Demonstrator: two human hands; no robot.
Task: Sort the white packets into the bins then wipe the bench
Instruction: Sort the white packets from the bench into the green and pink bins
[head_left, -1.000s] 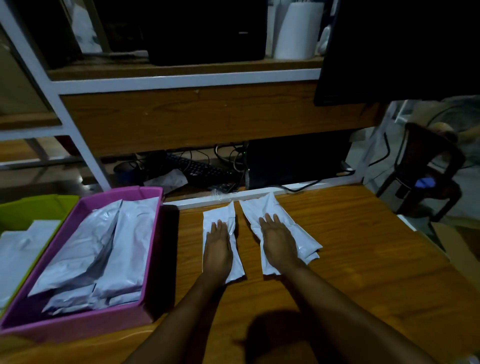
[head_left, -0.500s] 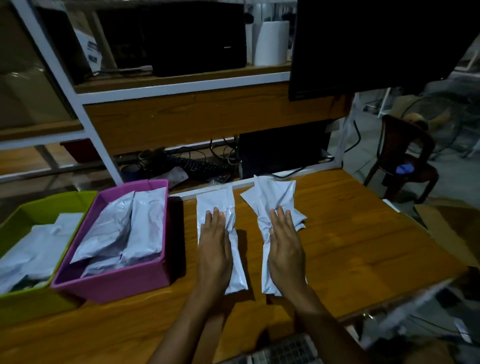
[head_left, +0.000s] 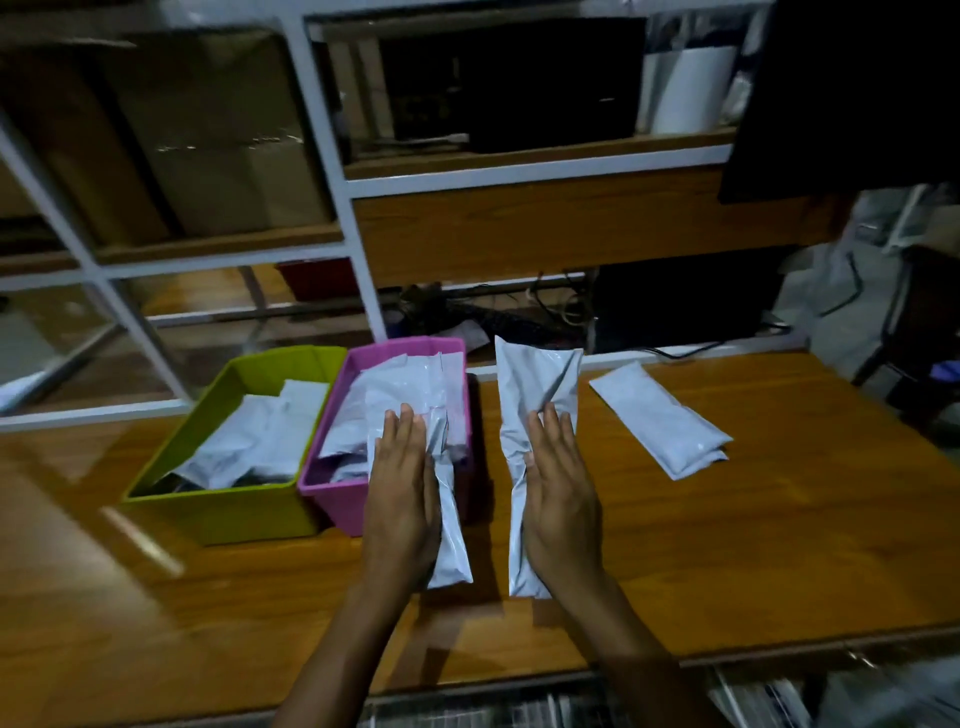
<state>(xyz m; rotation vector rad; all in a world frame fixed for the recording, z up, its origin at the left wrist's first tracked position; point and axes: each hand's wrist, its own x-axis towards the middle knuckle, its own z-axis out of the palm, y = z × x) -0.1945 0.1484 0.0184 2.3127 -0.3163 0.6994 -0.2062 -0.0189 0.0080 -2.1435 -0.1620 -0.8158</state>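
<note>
Packets (head_left: 405, 384), white and crinkly, fill the pink bin (head_left: 332, 493). Left hand (head_left: 402, 493) lies flat on one packet (head_left: 449, 530) over its front wall. Right hand (head_left: 558, 488) lies flat on a second packet (head_left: 535, 384) just right, on the wooden tabletop (head_left: 779, 545).

We see two bare hands: left hand (head_left: 400, 493), right hand (head_left: 558, 499). Behind the fingers, wrists and forearms are bare too, right down to the frame edge.

two bins (head_left: 218, 512) (head_left: 340, 501), three loose packets (head_left: 453, 545) (head_left: 535, 384) (head_left: 660, 415)
</note>
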